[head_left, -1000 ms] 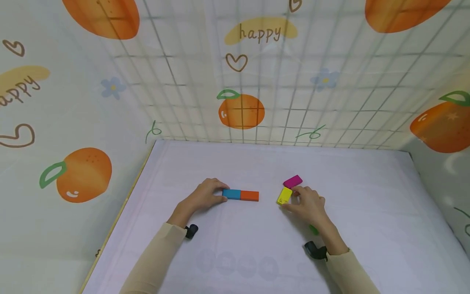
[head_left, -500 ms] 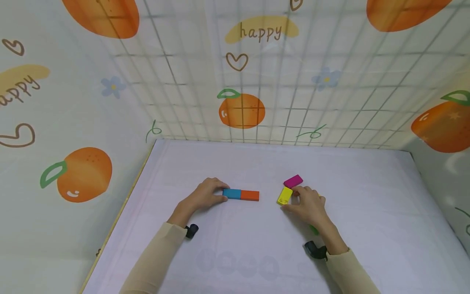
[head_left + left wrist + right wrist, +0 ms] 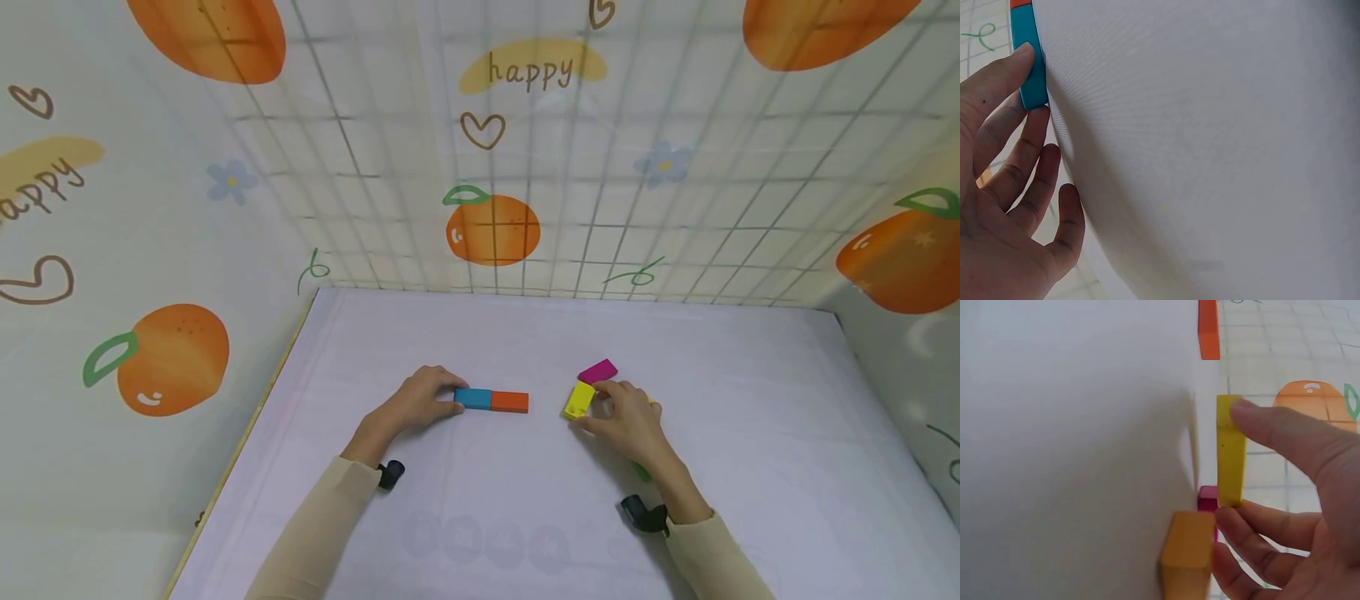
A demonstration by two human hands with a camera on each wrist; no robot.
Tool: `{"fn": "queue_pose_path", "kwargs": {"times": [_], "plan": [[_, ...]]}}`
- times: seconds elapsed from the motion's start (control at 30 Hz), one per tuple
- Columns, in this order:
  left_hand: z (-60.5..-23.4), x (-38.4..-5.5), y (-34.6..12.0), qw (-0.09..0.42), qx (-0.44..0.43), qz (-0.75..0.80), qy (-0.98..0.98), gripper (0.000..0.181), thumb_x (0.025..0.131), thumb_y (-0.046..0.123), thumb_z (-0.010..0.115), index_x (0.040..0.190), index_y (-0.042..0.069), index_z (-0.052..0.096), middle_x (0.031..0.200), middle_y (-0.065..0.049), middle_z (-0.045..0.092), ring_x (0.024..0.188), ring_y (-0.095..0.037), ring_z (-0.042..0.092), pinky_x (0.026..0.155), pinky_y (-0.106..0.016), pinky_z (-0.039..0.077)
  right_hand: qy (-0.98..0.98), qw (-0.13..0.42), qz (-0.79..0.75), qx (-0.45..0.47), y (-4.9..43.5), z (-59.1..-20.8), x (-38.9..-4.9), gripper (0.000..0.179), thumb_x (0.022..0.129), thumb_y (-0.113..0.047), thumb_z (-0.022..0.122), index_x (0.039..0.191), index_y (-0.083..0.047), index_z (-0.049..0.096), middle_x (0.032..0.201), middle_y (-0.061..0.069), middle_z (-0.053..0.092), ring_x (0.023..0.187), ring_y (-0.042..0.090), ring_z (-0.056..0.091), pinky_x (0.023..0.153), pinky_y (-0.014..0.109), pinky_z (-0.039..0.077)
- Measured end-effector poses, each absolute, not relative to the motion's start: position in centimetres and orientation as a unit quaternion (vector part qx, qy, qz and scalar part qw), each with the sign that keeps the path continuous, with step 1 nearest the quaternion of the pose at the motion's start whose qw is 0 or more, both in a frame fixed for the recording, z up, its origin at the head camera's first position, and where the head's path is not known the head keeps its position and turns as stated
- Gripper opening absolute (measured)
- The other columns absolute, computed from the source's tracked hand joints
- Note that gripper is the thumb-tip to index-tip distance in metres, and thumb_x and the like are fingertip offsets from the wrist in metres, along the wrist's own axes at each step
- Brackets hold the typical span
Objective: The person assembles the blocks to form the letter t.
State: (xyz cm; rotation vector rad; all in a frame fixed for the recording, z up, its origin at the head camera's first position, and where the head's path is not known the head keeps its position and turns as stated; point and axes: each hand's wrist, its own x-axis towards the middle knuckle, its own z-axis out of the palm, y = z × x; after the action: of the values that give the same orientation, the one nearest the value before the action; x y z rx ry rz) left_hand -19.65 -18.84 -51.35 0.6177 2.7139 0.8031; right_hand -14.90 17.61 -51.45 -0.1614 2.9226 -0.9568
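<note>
Near the middle of the table, in the head view, my left hand (image 3: pixel 420 398) pinches the left end of a blue block (image 3: pixel 473 399) between thumb and fingers. An orange-red block (image 3: pixel 510 402) touches the blue one end to end, in line with it. To the right, my right hand (image 3: pixel 628 419) holds a yellow block (image 3: pixel 579 400) by its ends; in the right wrist view this yellow block (image 3: pixel 1230 450) appears raised off the table. Just behind it lies a magenta block (image 3: pixel 598 371). A light-orange block (image 3: pixel 1187 556) stands near the fingers, mostly hidden by the hand in the head view.
A green block (image 3: pixel 641 472) is partly hidden beneath my right wrist. The white-covered table (image 3: pixel 480 483) has a left edge (image 3: pixel 247 425) and meets a patterned cloth backdrop (image 3: pixel 390 167) behind. A black wrist camera (image 3: pixel 642 513) sits close to the tabletop.
The yellow block and my right hand have shifted very slightly left. My left hand and the blue and orange-red blocks stay in place. The view itself tilts a little.
</note>
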Motion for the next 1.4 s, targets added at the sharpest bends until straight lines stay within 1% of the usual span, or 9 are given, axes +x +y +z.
{"fn": "queue_pose_path", "kwargs": {"times": [0.13,0.27,0.37,0.57,0.8,0.9,1.03,1.4], "plan": [[-51.2,-19.6,-18.8,0.123,0.211,0.276,0.93,0.036,0.088,0.026,0.079,0.122,0.017,0.072,0.121,0.0,0.064,0.12,-0.023,0.051,0.103,-0.048,0.039,0.942,0.012,-0.326,-0.074,17.3,-51.2,-15.3,0.061,0.077,-0.036,0.086,0.127,-0.007,0.065,0.109,0.01,0.064,0.098,0.03,0.055,0.08,0.056,0.032],[-51.2,-19.6,-18.9,0.12,0.213,0.279,0.929,0.036,0.088,0.026,0.079,0.122,0.017,0.072,0.121,0.0,0.064,0.12,-0.024,0.051,0.102,-0.049,0.04,0.937,0.004,-0.336,-0.093,16.7,-51.0,-15.7,0.059,0.076,-0.033,0.089,0.124,-0.007,0.067,0.11,0.009,0.064,0.096,0.03,0.055,0.08,0.054,0.033],[-51.2,-19.5,-18.9,0.118,0.215,0.28,0.928,0.035,0.088,0.026,0.079,0.122,0.017,0.072,0.121,0.0,0.064,0.12,-0.024,0.052,0.102,-0.05,0.04,0.936,0.009,-0.337,-0.098,16.3,-50.9,-15.9,0.06,0.076,-0.032,0.089,0.124,-0.006,0.066,0.112,0.01,0.065,0.098,0.03,0.055,0.082,0.053,0.034],[-51.1,-19.5,-18.8,0.118,0.214,0.281,0.928,0.035,0.088,0.025,0.079,0.122,0.017,0.072,0.12,0.0,0.064,0.119,-0.024,0.052,0.102,-0.05,0.04,0.931,0.026,-0.351,-0.095,15.5,-50.9,-16.5,0.064,0.076,-0.035,0.087,0.129,-0.007,0.063,0.114,0.01,0.065,0.105,0.03,0.055,0.086,0.055,0.035],[-51.1,-19.5,-18.8,0.125,0.209,0.279,0.929,0.035,0.088,0.026,0.079,0.122,0.018,0.072,0.12,0.0,0.064,0.119,-0.023,0.052,0.101,-0.048,0.04,0.921,0.038,-0.373,-0.107,14.5,-51.0,-17.2,0.065,0.077,-0.035,0.087,0.13,-0.007,0.062,0.113,0.009,0.063,0.104,0.028,0.056,0.09,0.057,0.037],[-51.1,-19.6,-18.8,0.127,0.209,0.278,0.929,0.035,0.088,0.025,0.079,0.122,0.018,0.072,0.12,0.0,0.064,0.118,-0.024,0.052,0.101,-0.049,0.041,0.92,0.037,-0.373,-0.116,13.9,-50.9,-17.6,0.065,0.077,-0.036,0.087,0.131,-0.008,0.062,0.113,0.008,0.063,0.103,0.028,0.057,0.09,0.057,0.036],[-51.1,-19.6,-18.9,0.125,0.211,0.28,0.928,0.035,0.088,0.025,0.079,0.122,0.017,0.072,0.12,0.0,0.064,0.118,-0.024,0.052,0.101,-0.049,0.041,0.919,0.032,-0.371,-0.132,13.2,-50.6,-18.1,0.065,0.078,-0.035,0.086,0.131,-0.007,0.062,0.113,0.009,0.063,0.101,0.029,0.057,0.086,0.054,0.041],[-51.3,-19.6,-18.9,0.126,0.214,0.276,0.929,0.035,0.089,0.026,0.079,0.122,0.017,0.072,0.119,0.001,0.064,0.117,-0.022,0.053,0.1,-0.046,0.042,0.916,0.051,-0.369,-0.146,10.9,-49.9,-19.4,0.063,0.079,-0.035,0.084,0.132,-0.009,0.062,0.115,0.009,0.063,0.102,0.028,0.056,0.083,0.046,0.046]]}}
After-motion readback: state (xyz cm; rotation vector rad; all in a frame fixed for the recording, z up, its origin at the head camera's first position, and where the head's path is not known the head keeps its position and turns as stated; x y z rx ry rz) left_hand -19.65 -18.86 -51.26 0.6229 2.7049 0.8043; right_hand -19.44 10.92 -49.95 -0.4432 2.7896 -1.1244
